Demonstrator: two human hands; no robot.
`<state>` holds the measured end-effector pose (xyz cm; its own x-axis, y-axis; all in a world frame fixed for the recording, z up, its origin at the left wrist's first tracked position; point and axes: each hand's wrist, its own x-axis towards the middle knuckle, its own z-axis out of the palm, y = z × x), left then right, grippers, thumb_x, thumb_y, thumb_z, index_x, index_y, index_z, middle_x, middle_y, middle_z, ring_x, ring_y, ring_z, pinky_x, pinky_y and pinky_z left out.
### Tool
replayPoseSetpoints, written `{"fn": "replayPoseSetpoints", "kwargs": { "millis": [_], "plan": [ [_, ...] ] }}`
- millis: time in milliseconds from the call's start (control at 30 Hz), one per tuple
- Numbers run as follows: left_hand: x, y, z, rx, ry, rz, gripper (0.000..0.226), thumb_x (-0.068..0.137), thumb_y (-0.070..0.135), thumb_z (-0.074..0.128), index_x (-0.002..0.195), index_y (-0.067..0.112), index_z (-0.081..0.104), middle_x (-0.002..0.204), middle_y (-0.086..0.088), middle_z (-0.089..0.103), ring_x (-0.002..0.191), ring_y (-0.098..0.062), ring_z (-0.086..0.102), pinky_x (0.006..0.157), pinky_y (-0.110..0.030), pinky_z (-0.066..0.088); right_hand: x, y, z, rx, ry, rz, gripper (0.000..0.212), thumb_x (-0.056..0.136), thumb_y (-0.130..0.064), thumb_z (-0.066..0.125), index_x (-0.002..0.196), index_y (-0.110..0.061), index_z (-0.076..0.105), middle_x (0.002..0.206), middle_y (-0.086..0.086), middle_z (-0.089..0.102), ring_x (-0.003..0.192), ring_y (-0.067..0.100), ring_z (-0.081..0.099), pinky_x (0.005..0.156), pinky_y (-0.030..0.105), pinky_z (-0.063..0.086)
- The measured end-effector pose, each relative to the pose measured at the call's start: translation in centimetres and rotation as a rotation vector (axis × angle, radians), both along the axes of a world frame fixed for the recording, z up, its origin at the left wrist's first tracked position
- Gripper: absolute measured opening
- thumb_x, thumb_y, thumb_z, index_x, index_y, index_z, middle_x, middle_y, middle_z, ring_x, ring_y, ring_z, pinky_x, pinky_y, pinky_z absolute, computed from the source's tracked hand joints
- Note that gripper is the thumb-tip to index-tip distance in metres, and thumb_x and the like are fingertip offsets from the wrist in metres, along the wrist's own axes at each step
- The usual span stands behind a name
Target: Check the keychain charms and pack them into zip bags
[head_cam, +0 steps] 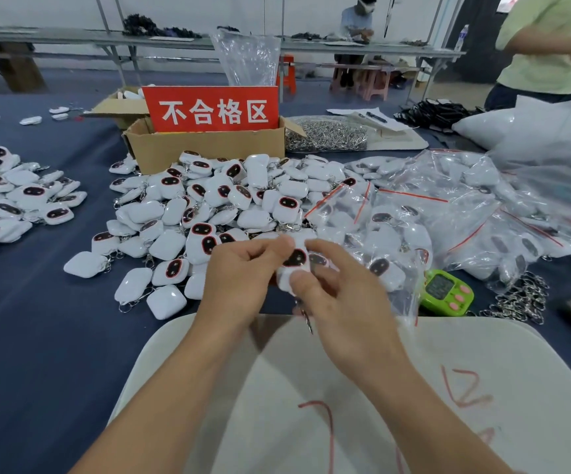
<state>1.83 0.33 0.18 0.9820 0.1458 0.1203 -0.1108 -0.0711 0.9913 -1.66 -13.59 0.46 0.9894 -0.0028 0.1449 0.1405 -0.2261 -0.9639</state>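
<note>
While both forearms reach forward over the white pad at the near edge of the bench, the left hand curls and pinches the top left edge of one charm. The right hand holds the same charm, thumb pressed on its lower end and fingers behind its right side. Lifted between the two hands, the charm is just in front of the pile of charms, with filled zip bags to the right. Its long axis stands nearly upright, dark face toward the camera, and its keyring hangs down toward the person.
</note>
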Motion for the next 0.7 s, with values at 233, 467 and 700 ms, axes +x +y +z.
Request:
{"fn": "replayPoseSetpoints", "kwargs": {
  "millis": [233, 467, 700],
  "plan": [
    [-0.1, 0.1, -0.5, 0.197, -0.063, 0.020, 0.018, 0.075, 0.057, 0.074, 0.071, 0.040, 0.080, 0.063, 0.007, 0.070, 0.056, -0.003, 0.060, 0.055, -0.021, 0.047, -0.2, 0.8, 0.1, 0.349, 0.280, 0.153, 0.026, 0.103, -0.004, 0.051, 0.099, -0.015, 0.074, 0.082, 0.005, 0.075, 0.068, 0.030, 0.075, 0.065, 0.037, 0.064],
    [-0.7, -0.9, 0.0, -0.090, 0.126, -0.253, 0.020, 0.097, 0.009, 0.064, 0.096, 0.015, 0.083, 0.066, -0.005, 0.051, 0.052, -0.018, 0.039, 0.048, -0.024, 0.041, 0.6, 0.1, 0.5, 0.645, 0.361, 0.042, 0.025, 0.102, 0.001, 0.048, 0.096, -0.003, 0.072, 0.081, 0.019, 0.069, 0.065, 0.033, 0.067, 0.059, 0.036, 0.059],
    [-1.1, -1.4, 0.6, -0.138, 0.140, -0.261, 0.030, 0.098, 0.000, 0.060, 0.102, 0.019, 0.083, 0.086, -0.013, 0.067, 0.079, -0.027, 0.050, 0.078, -0.048, 0.047, 1.1, -1.2, 0.5, 0.695, 0.390, 0.108, 0.025, 0.101, 0.002, 0.050, 0.097, -0.001, 0.075, 0.086, 0.022, 0.074, 0.071, 0.034, 0.071, 0.067, 0.039, 0.063]
  ]
}}
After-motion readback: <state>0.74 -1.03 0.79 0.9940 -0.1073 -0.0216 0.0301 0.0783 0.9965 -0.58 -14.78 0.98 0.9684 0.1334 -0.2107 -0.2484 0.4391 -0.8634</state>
